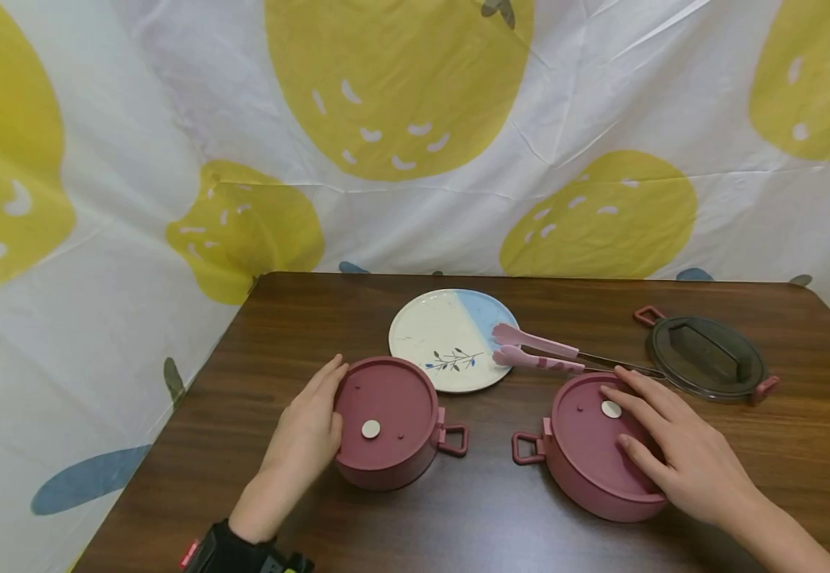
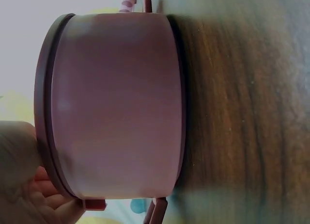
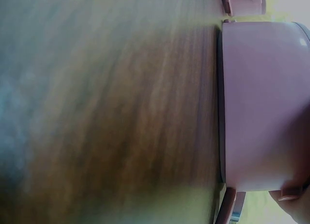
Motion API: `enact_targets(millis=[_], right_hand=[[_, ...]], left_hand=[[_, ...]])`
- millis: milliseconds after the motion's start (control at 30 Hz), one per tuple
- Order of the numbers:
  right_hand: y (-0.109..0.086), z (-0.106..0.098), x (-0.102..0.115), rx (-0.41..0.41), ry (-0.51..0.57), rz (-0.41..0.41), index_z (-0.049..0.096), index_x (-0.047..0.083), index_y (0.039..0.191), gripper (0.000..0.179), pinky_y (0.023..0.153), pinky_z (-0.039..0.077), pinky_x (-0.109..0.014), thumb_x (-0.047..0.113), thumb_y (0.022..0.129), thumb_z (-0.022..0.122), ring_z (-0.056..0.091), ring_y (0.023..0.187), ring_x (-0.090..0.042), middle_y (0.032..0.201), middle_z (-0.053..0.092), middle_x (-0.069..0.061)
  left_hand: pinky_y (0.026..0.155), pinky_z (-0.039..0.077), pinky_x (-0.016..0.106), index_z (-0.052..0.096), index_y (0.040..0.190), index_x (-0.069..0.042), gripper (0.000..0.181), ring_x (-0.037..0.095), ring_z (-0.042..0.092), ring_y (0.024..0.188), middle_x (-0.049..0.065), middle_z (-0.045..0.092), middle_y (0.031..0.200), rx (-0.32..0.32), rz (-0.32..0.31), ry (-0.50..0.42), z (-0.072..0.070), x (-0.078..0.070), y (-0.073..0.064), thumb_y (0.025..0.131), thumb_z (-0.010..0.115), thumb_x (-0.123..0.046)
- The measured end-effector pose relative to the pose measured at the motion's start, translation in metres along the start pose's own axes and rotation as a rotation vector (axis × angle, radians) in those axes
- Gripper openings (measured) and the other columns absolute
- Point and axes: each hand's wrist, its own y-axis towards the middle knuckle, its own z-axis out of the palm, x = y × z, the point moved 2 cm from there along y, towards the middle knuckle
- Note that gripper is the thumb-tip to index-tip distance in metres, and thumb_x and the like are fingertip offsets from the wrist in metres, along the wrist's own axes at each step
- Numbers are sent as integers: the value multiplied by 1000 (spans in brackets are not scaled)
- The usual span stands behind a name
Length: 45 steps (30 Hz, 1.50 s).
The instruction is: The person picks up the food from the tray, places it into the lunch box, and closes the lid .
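Observation:
On the table's left stands a round maroon pot (image 1: 386, 418) with a flat top, a white disc and a loop handle. My left hand (image 1: 307, 422) holds its left edge. In the left wrist view the fingers (image 2: 53, 200) bend at the pot's upper rim, beside a small red tab (image 2: 94, 204). A similar pot (image 1: 604, 446) stands to the right. My right hand (image 1: 694, 442) lies over its top, fingers spread near the white disc (image 1: 611, 409); the outer fingers are hidden from above. The right wrist view shows this pot's side (image 3: 261, 107) close up.
Behind the pots, a white and blue plate (image 1: 415, 326) lies flat. Pink-tipped tongs (image 1: 539, 362) rest with their tips over it. A dark oval lid (image 1: 708, 358) with maroon handles sits at the back right. Behind the brown table (image 1: 314, 302) hangs a lemon-print cloth (image 1: 422, 231).

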Motion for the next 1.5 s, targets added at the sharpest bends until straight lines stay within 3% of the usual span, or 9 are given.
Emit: enact_targets(millis=[133, 333, 400, 567, 700, 800, 933, 1067, 1500], right_hand=[[2, -3, 2, 24, 12, -6, 47, 24, 142, 61, 86, 45, -64, 25, 85, 69, 34, 134, -28, 150, 39, -8], [13, -14, 20, 94, -54, -11, 41, 20, 145, 63, 105, 15, -74, 39, 89, 63, 21, 141, -30, 151, 37, -11], [23, -17, 39, 83, -74, -28, 40, 19, 146, 65, 105, 12, -75, 42, 89, 62, 19, 142, -29, 153, 35, -10], [61, -7, 106, 63, -50, -138, 34, 15, 148, 75, 109, 17, -69, 47, 87, 63, 22, 142, -25, 155, 32, -8], [92, 23, 154, 110, 2, -170, 32, 9, 149, 79, 113, 18, -64, 52, 88, 59, 21, 143, -24, 156, 29, -9], [112, 52, 174, 196, 7, -130, 28, 7, 150, 85, 113, 18, -64, 60, 88, 52, 18, 143, -27, 158, 24, -11], [129, 82, 179, 309, -32, -78, 22, 4, 151, 96, 113, 18, -64, 70, 85, 46, 13, 145, -27, 160, 18, -13], [133, 97, 176, 348, -16, -71, 21, 3, 152, 103, 114, 18, -62, 74, 81, 46, 14, 144, -26, 160, 17, -14], [131, 106, 168, 364, -30, -81, 18, 6, 153, 124, 113, 21, -62, 90, 65, 42, 25, 141, -25, 160, 18, -13]], left_hand=[[106, 40, 54, 46, 138, 4, 51, 31, 41, 132, 18, 42, 148, 40, 34, 21, 4, -1, 0, 90, 58, -9], [112, 28, 58, 39, 143, 3, 59, 32, 29, 139, 19, 35, 152, 93, 119, 55, 13, 0, -3, 96, 55, -29], [112, 28, 59, 38, 144, 3, 60, 32, 28, 140, 19, 34, 153, 92, 127, 59, 15, 1, -3, 96, 54, -30], [112, 26, 60, 35, 145, 3, 62, 32, 25, 140, 19, 31, 154, 100, 134, 82, 14, 1, -2, 97, 52, -32], [112, 26, 61, 35, 145, 3, 62, 32, 26, 140, 19, 33, 153, 99, 133, 101, 14, 0, -2, 97, 53, -32], [112, 27, 61, 36, 145, 2, 61, 33, 28, 139, 19, 35, 152, 96, 136, 119, 14, -1, -1, 96, 54, -31], [112, 27, 60, 36, 145, 2, 61, 32, 29, 139, 20, 36, 151, 108, 134, 141, 14, -1, 0, 97, 53, -30], [112, 28, 59, 36, 145, 3, 61, 32, 30, 138, 20, 37, 150, 119, 123, 153, 13, 0, -1, 97, 54, -30], [111, 31, 57, 35, 145, 2, 63, 36, 34, 135, 23, 38, 146, 136, 157, 218, 17, -4, 3, 95, 55, -29]])
